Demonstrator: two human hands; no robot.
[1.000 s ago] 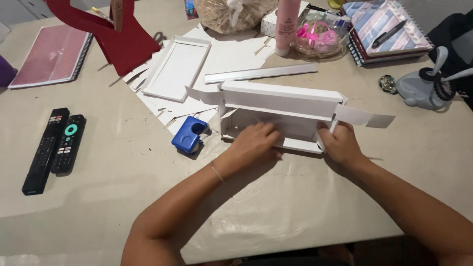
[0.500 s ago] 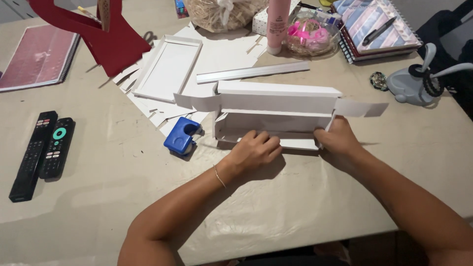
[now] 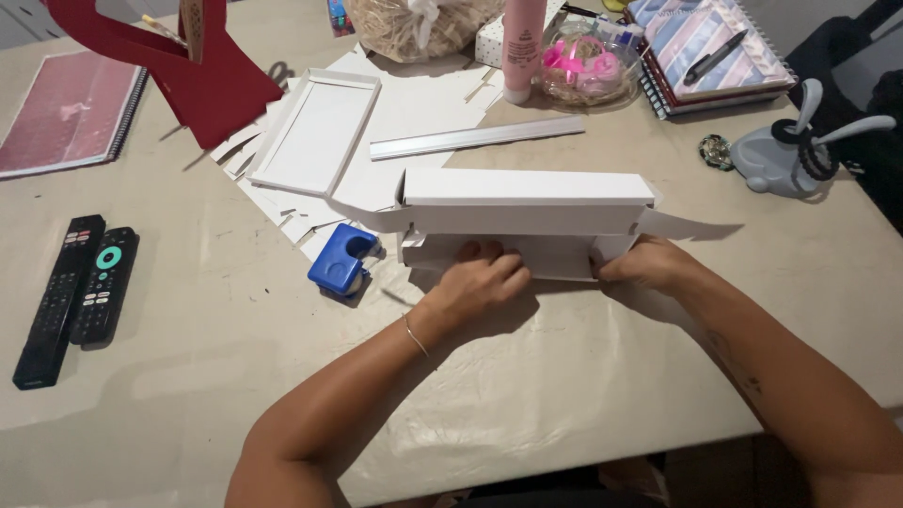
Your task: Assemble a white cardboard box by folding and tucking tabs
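White card box (image 3: 527,188) still gripped by both hands, left (image 3: 475,287) shifted under it, right (image 3: 649,268) unmoved

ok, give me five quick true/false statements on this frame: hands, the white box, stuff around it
1. Both hands press on the white cardboard box. True: left hand, right hand.
2. The blue punch lies right of the box. False: it lies left of it.
3. Two remotes lie at the table's left. True.
4. The metal ruler lies on the box. False: it lies behind it, apart.
5. The left wrist is bare. False: it wears a thin bracelet.
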